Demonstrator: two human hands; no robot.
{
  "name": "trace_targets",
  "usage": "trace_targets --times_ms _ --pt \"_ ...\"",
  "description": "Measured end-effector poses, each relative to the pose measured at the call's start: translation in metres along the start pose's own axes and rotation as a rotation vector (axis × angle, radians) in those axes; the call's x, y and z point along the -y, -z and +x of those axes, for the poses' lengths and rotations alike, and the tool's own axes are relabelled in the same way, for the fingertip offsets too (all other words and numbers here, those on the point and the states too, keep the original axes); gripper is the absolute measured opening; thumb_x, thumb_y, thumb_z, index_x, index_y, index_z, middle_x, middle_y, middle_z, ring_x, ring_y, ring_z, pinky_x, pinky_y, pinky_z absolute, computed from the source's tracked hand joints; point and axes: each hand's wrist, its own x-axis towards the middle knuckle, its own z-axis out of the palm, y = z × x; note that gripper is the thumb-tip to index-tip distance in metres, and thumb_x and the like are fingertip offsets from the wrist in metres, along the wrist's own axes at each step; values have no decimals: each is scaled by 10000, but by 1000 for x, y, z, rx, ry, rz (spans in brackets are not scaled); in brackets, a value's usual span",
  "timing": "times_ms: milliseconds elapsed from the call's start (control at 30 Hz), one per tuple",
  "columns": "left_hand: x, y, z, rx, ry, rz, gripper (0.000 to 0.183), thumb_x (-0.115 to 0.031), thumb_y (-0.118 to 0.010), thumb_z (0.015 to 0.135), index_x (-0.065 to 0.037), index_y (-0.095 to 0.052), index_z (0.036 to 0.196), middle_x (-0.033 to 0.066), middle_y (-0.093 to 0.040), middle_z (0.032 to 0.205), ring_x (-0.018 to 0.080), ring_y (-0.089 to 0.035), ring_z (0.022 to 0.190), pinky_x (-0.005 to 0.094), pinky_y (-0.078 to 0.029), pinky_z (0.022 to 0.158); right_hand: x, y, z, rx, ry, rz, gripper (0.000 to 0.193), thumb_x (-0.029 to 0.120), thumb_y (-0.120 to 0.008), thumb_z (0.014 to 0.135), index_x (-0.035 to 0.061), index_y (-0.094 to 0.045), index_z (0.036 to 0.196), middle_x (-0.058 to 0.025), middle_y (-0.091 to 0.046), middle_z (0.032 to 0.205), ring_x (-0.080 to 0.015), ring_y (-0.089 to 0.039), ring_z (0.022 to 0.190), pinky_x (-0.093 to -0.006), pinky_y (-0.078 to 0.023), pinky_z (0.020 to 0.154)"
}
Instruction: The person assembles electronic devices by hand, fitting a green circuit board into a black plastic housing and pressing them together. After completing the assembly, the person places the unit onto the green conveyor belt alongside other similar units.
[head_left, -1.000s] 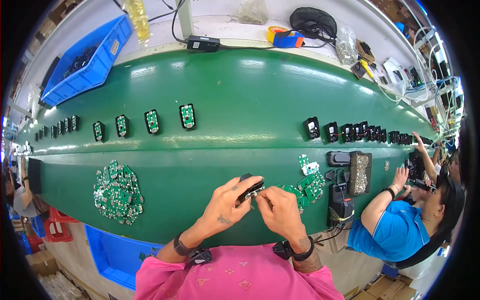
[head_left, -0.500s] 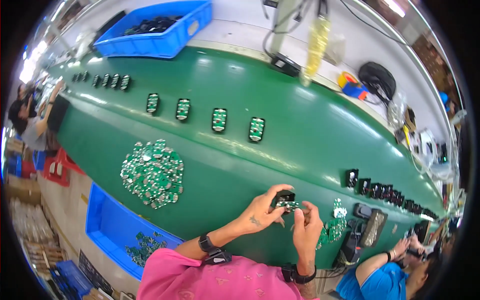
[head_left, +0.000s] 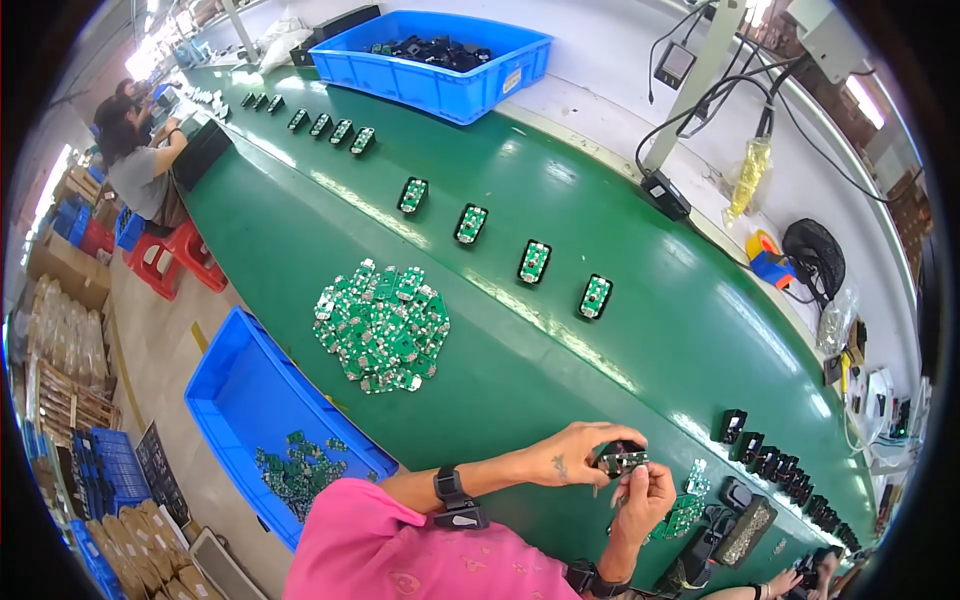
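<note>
My left hand [head_left: 566, 456] grips a small black plastic housing [head_left: 620, 446] above the green bench, thumb and fingers on either side of it. At the near side of that housing, a small green circuit board [head_left: 624, 464] is pinched by the fingertips of my right hand [head_left: 643, 502]. Board and housing overlap here, and how far one sits inside the other cannot be made out. Right of my right hand lies a small group of loose green boards [head_left: 686, 508]. A larger heap of boards [head_left: 385, 325] spreads on the bench to the left.
Spaced housings with boards [head_left: 594, 297] form a line across the bench. More black housings [head_left: 768, 464] stand in a row at right. A blue bin [head_left: 480, 85] of black parts is at the back; another blue bin [head_left: 235, 400] holds boards at lower left. Co-workers sit at both ends.
The view has swung toward the left, so the bench and bins appear shifted right. Both hands stay together at the housing and the board.
</note>
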Motion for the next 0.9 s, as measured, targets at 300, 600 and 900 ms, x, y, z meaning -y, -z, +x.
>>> trace_targets --times_ms 300,600,900 --pt "16 -23 4 -12 -82 386 493 0 -632 849 -131 -602 1324 126 -635 1038 226 -676 690 332 -573 665 44 27 5 215 -181 -292 157 49 -626 935 -29 -619 798 -34 -626 621 -56 -531 479 -208 -386 423" --pt "23 -43 17 -89 -367 569 532 15 -599 849 -131 -562 1360 163 -650 1090 348 -667 910 400 -546 757 44 31 -18 132 -45 -435 281 111 -568 982 21 -516 722 -43 -605 601 -91 -543 492 -265 -399 448" --pt "11 -53 23 51 -146 487 593 116 -527 837 -64 -505 1401 167 -591 1277 296 -645 1096 350 -544 873 61 47 -11 142 26 -653 212 145 -675 915 -13 -619 785 -122 -561 564 -197 -535 462 -335 -390 466"
